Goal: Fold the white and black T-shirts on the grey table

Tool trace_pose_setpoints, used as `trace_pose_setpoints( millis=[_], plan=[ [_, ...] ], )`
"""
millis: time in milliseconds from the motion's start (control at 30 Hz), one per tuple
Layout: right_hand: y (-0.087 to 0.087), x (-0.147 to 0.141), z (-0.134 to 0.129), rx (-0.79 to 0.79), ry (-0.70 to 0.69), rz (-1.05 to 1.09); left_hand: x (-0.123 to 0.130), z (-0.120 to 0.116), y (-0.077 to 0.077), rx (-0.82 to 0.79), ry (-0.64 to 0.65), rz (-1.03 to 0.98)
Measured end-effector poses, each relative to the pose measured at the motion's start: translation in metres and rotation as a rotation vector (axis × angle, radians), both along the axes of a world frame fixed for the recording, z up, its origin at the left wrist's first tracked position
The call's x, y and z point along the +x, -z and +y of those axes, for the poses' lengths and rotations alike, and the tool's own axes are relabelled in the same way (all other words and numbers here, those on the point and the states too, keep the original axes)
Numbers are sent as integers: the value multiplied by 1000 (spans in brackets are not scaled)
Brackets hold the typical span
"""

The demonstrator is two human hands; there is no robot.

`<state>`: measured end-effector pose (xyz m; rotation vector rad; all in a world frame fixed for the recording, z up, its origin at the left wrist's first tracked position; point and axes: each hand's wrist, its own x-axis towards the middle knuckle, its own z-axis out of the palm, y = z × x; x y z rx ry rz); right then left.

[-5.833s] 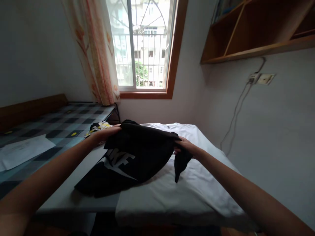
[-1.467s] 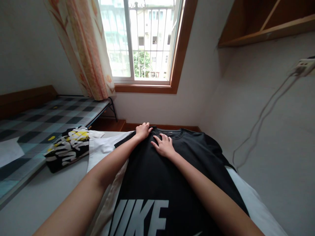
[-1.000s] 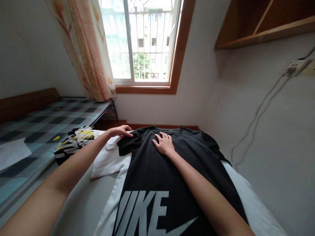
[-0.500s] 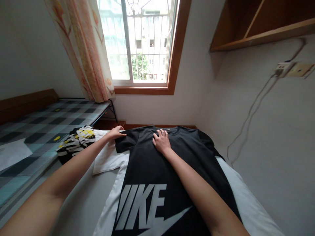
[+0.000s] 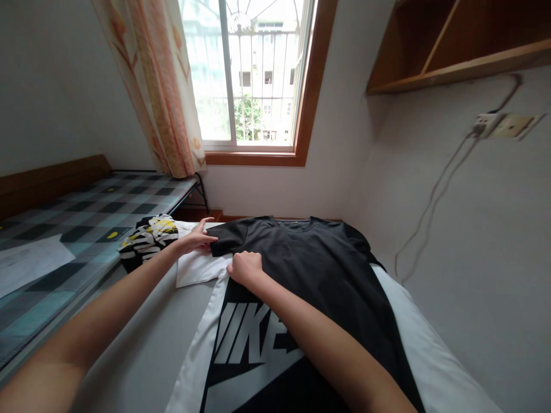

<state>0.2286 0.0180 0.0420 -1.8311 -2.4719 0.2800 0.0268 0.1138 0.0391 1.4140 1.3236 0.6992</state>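
A black T-shirt (image 5: 310,269) with large grey lettering lies spread face up, its collar toward the window. Under it is a white garment (image 5: 202,272) whose sleeve and side edge stick out on the left. My left hand (image 5: 196,240) is at the black shirt's left sleeve, thumb and fingers apart around the sleeve's end. My right hand (image 5: 246,268) is closed at the shirt's left side just below the armpit, fingers curled on the fabric edge; the fingertips are hidden. A crumpled black, white and yellow patterned cloth (image 5: 150,238) lies beyond my left forearm.
A bed with a checked mat (image 5: 142,192) stands at the left, with a paper sheet (image 5: 34,264) on it. A curtain (image 5: 163,86) hangs beside the barred window (image 5: 262,86). On the right are a wall shelf (image 5: 451,63) and a power socket (image 5: 486,123) with a dangling cable.
My right hand has moved from the collar down and left to the shirt's side edge and closed there. My left hand stays by the sleeve, its fingers more spread. The view has shifted slightly.
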Motion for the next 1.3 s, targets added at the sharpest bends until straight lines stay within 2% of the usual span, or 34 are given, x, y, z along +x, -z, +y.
trace_pose_setpoints(
  millis=[133,300,400,467,533,600,667,700,767,900,1000,1067,1167,1300],
  plan=[
    [-6,-7,1,-50,10,-18,2,-8,-1,-76,103,9],
    [-13,-7,-1,-43,-109,-55,-1,-6,-1,-80,-45,37],
    [-14,-1,-5,-60,-201,-33,-4,-8,0,-90,-69,85],
    [-15,9,-7,-67,-216,16,-3,-12,1,-49,-38,185],
    [-18,27,-6,-22,-184,75,2,-17,1,81,-17,392],
    [-22,54,-2,55,-96,107,10,-20,0,299,-49,646],
    [-27,91,6,119,32,104,22,-22,1,528,-100,809],
    [-29,113,11,131,119,101,29,-23,2,616,-93,829],
    [-30,161,19,136,299,107,45,-24,7,720,4,769],
    [-19,262,22,179,668,115,77,-30,26,743,234,620],
    [0,328,13,186,934,141,90,-37,39,715,277,731],
    [14,361,6,148,1048,267,94,-42,44,695,293,823],
    [30,388,0,36,1195,561,94,-44,43,663,316,894],
    [39,394,1,-73,1223,716,93,-44,43,662,310,901]
  ],
)
